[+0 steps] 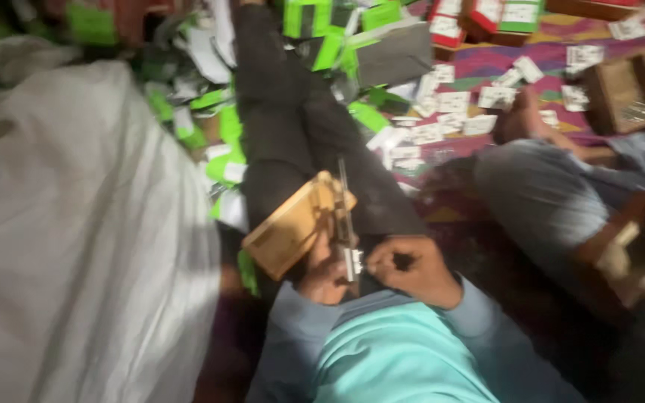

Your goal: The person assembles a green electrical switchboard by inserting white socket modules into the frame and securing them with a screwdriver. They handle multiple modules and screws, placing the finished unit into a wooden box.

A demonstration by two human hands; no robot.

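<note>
Metal strip [345,216] runs upward from both hands.

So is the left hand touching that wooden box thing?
Touching: the head view shows the left hand pressed against the wooden box's lower edge, no gap between them.

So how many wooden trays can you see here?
2: one wooden tray on the person's lap by the left hand, another wooden tray at the upper right on the patterned mat. More may be hidden.

Dim, heavily motion-blurred, soft throughout.
</note>
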